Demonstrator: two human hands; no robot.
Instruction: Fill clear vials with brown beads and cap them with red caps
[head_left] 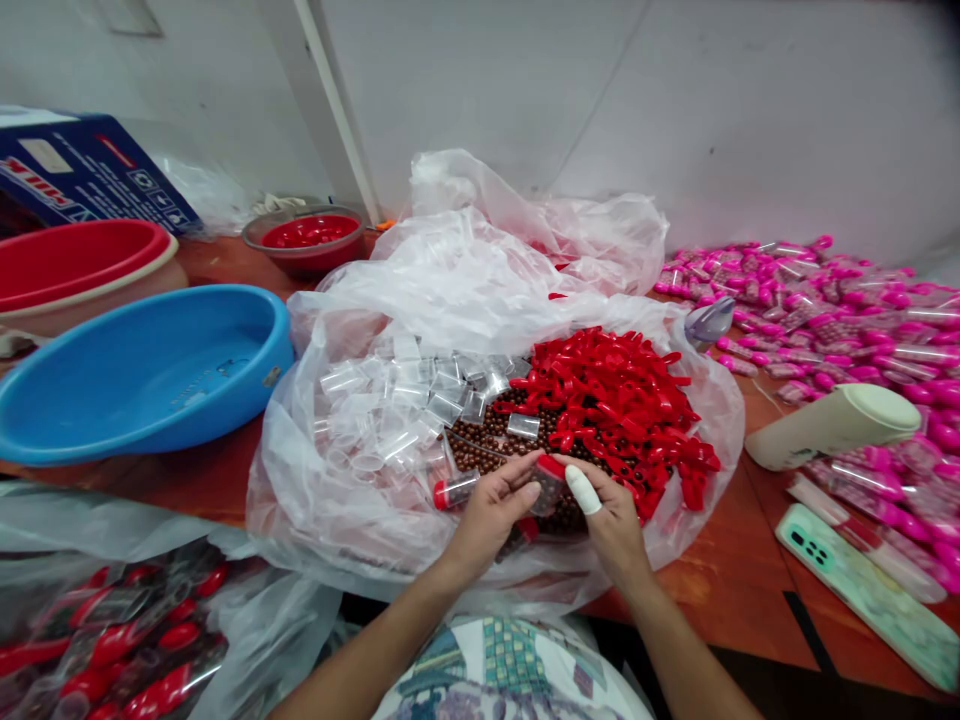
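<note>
My left hand (487, 515) and my right hand (611, 520) meet over a pile of small brown beads (491, 440) inside an open clear plastic bag (360, 500). Together they hold a small clear tube with a red cap (550, 478); the right forefinger wears a white wrap. Another red-capped tube (454, 490) lies just left of my left hand. Several empty clear tubes (405, 400) lie heaped on the left of the bag, and a heap of red caps (622, 400) lies on the right.
A blue basin (142, 380), a red basin (67, 265) and a bowl of red pieces (311, 235) stand at the left. Pink-capped tubes (840, 310) cover the right. A white bottle (832, 425) and phone (862, 590) lie nearby. Bagged red-capped tubes (112, 640) sit lower left.
</note>
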